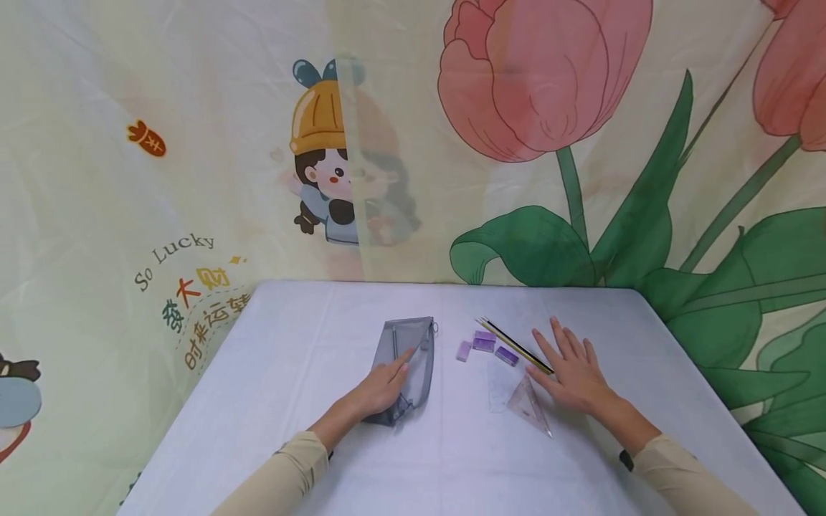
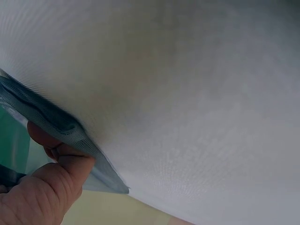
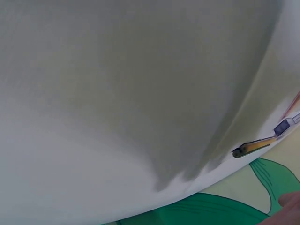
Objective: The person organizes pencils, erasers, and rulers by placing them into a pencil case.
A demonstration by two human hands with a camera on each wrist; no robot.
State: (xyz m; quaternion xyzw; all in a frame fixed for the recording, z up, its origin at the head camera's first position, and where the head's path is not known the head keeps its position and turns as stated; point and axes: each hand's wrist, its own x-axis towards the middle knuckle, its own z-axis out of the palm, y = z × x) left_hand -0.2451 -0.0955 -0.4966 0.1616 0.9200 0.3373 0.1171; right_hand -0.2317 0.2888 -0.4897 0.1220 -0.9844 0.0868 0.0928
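Observation:
A grey see-through zip pencil case (image 1: 419, 373) lies on the table, left of centre. My left hand (image 1: 382, 387) grips it, with the index finger stretched along its top. In the left wrist view the thumb (image 2: 70, 171) bends against the edge of the pencil case (image 2: 89, 145). My right hand (image 1: 576, 373) is spread flat with fingers apart, beside the near ends of some yellow-and-black pencils (image 1: 510, 340). Close to its thumb lies a clear triangular set square (image 1: 530, 407). The right wrist view shows the pencil ends (image 3: 255, 146) and the hand's shadow.
Several small purple erasers (image 1: 506, 356) lie between the pencil case and the pencils. Below them is a thin transparent flat piece (image 1: 499, 387). A white cloth covers the table (image 1: 310, 344). A printed curtain (image 1: 400, 129) hangs behind the far edge.

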